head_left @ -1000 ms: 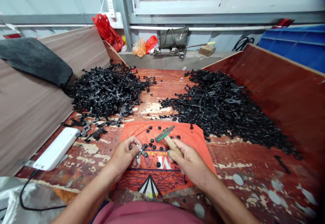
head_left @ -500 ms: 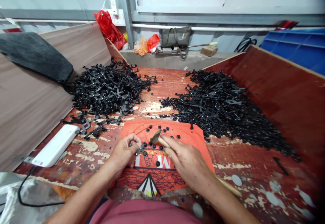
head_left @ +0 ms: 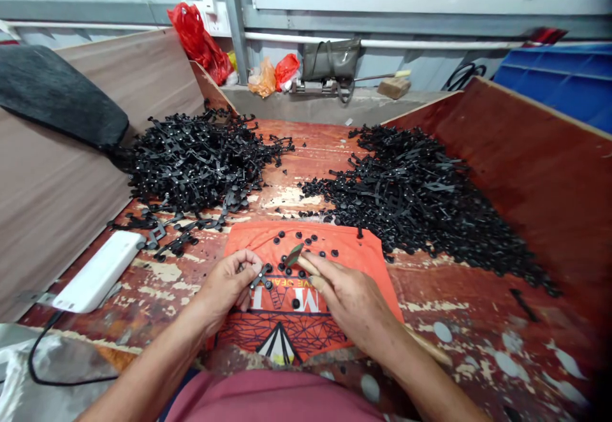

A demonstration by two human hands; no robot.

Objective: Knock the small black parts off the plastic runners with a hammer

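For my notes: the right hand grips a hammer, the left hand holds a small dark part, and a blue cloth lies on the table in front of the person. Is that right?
Not quite: the cloth is orange, not blue, as the head view shows. The rest stands: right hand on the hammer, left hand holding a small dark part.

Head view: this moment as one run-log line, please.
left hand: holds dark jointed part | right hand: grips wooden-handled hammer | orange cloth: beneath hands, black discs on top | beyond: black-part heaps

Worn red table, heaped black parts, orange cloth
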